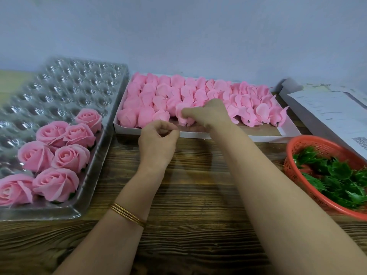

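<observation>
In the box [198, 135] of petals [200, 89] the right hand [212, 114] pinches one; the left hand [156, 143] curls empty. Tray [59, 80] holds roses [71, 157], basket [309, 144] leaves [333, 175]; paper [327, 110] illegible.

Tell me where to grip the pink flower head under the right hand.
Pinch the pink flower head low, near its narrow base, coming from above on the near side. It lies in the front row, base seemingly toward the white box's low front wall, and its thin outer petals would probably crease.
</observation>
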The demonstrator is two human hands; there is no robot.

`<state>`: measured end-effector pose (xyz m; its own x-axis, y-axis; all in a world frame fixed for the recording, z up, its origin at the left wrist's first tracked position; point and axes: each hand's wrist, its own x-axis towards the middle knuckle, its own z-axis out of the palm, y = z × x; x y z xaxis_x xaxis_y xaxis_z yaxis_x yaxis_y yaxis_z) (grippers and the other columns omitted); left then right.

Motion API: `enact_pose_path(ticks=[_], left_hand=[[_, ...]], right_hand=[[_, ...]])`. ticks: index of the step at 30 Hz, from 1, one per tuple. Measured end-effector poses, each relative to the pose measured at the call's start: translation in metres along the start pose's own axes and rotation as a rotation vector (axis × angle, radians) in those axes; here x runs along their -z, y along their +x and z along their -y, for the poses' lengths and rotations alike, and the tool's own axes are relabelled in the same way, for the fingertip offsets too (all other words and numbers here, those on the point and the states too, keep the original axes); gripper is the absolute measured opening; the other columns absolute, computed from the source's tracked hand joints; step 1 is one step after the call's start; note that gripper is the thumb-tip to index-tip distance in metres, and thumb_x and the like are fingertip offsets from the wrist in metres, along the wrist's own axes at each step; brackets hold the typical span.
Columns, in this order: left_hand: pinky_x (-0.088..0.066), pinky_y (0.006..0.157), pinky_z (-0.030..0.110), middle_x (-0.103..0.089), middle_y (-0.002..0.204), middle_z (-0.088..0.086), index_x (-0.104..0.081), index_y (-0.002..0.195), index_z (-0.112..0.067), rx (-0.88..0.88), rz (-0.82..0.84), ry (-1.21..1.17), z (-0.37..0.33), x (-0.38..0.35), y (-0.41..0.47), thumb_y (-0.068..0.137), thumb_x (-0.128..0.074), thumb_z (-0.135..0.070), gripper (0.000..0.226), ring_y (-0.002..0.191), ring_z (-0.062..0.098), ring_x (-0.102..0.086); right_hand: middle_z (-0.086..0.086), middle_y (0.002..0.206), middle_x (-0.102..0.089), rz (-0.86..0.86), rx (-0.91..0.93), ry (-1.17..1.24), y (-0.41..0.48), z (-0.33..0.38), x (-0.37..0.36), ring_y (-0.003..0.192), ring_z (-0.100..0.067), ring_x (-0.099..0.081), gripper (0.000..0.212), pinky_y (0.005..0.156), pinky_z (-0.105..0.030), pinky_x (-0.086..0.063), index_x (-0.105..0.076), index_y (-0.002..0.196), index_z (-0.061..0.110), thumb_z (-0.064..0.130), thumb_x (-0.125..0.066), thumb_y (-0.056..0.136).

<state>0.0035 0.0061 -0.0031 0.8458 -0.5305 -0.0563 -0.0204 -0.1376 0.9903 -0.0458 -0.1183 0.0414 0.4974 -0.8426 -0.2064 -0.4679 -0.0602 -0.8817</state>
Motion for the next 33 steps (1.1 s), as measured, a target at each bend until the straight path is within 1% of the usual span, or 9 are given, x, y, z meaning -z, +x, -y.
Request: enact_pose_path(ticks=[4,10,13,15,17,24,27,30,33], left_hand=[[-0.052,0.057,0.020,-0.070,0.083,0.006,-0.065,0.096,-0.015,0.082,0.075,-0.145,-0.005,0.002,-0.002,0.088,-0.068,-0.007,0.013,0.058,0.007,-0.066],[-0.058,0.092,0.032,-0.074,0.108,0.013,-0.066,0.108,-0.005,0.207,0.429,-0.415,-0.018,0.008,-0.006,0.085,-0.066,0.005,0.026,0.102,0.021,-0.072],[-0.054,0.098,0.037,-0.074,0.112,0.010,-0.064,0.113,-0.007,0.206,0.557,-0.434,-0.019,0.009,-0.010,0.082,-0.064,0.012,0.036,0.108,0.020,-0.070],[-0.052,0.102,0.043,-0.072,0.116,0.013,-0.065,0.113,-0.009,0.195,0.611,-0.416,-0.017,0.010,-0.011,0.079,-0.065,0.015,0.042,0.112,0.024,-0.068],[-0.049,0.105,0.048,-0.071,0.118,0.013,-0.066,0.115,-0.011,0.153,0.652,-0.336,-0.014,0.011,-0.011,0.075,-0.071,0.013,0.047,0.115,0.026,-0.066],[-0.046,0.106,0.050,-0.071,0.117,0.010,-0.065,0.123,-0.007,-0.023,0.571,-0.054,-0.004,0.008,-0.015,0.067,-0.087,-0.010,0.060,0.114,0.026,-0.065],[-0.050,0.103,0.045,-0.073,0.111,0.004,-0.069,0.119,-0.013,-0.084,0.545,-0.031,-0.002,0.004,-0.019,0.071,-0.087,-0.016,0.051,0.109,0.019,-0.067],[-0.052,0.094,0.024,-0.076,0.106,-0.004,-0.073,0.113,-0.022,-0.148,0.562,-0.068,-0.004,0.001,-0.024,0.079,-0.082,-0.013,0.036,0.103,0.010,-0.069],[-0.053,0.093,0.034,-0.075,0.102,0.005,-0.074,0.105,-0.014,-0.190,0.549,-0.041,-0.006,0.000,-0.027,0.083,-0.078,-0.008,0.024,0.101,0.021,-0.069]], right_hand=[[-0.011,0.066,-0.073,-0.028,0.084,0.088,-0.013,0.000,0.012,0.081,-0.033,-0.074,0.014,0.081,-0.049,-0.060,-0.072,0.061,0.001,0.015,-0.074,0.060],[-0.020,0.075,-0.065,0.029,0.160,0.210,-0.040,-0.015,0.023,0.074,-0.030,-0.071,0.035,0.081,-0.057,-0.057,-0.063,0.089,-0.016,0.007,-0.080,0.069],[-0.019,0.078,-0.067,0.104,0.220,0.131,-0.054,-0.024,0.027,0.072,-0.020,-0.065,0.022,0.078,-0.045,-0.059,-0.072,0.090,0.006,0.008,-0.082,0.070],[-0.014,0.074,-0.066,0.152,0.268,0.109,-0.061,-0.029,0.030,0.066,-0.010,-0.060,0.016,0.062,-0.029,-0.055,-0.072,0.086,0.011,0.004,-0.080,0.073],[-0.011,0.076,-0.069,0.187,0.290,0.124,-0.066,-0.034,0.031,0.066,-0.008,-0.060,0.017,0.061,-0.021,-0.052,-0.073,0.086,0.010,-0.001,-0.078,0.074],[-0.018,0.098,-0.074,0.172,0.227,0.223,-0.077,-0.047,0.024,0.095,-0.030,-0.070,0.028,0.095,-0.054,-0.052,-0.073,0.101,0.003,-0.005,-0.077,0.075],[-0.014,0.098,-0.075,0.142,0.247,0.195,-0.080,-0.049,0.022,0.099,-0.033,-0.068,0.030,0.095,-0.050,-0.053,-0.072,0.104,0.006,-0.004,-0.076,0.076],[-0.011,0.095,-0.075,0.079,0.263,0.142,-0.081,-0.051,0.022,0.090,-0.028,-0.069,0.035,0.089,-0.042,-0.055,-0.068,0.103,0.013,0.002,-0.082,0.072],[-0.008,0.094,-0.074,0.047,0.265,0.076,-0.082,-0.053,0.021,0.090,-0.026,-0.070,0.042,0.087,-0.044,-0.056,-0.063,0.105,0.017,0.010,-0.085,0.070]])
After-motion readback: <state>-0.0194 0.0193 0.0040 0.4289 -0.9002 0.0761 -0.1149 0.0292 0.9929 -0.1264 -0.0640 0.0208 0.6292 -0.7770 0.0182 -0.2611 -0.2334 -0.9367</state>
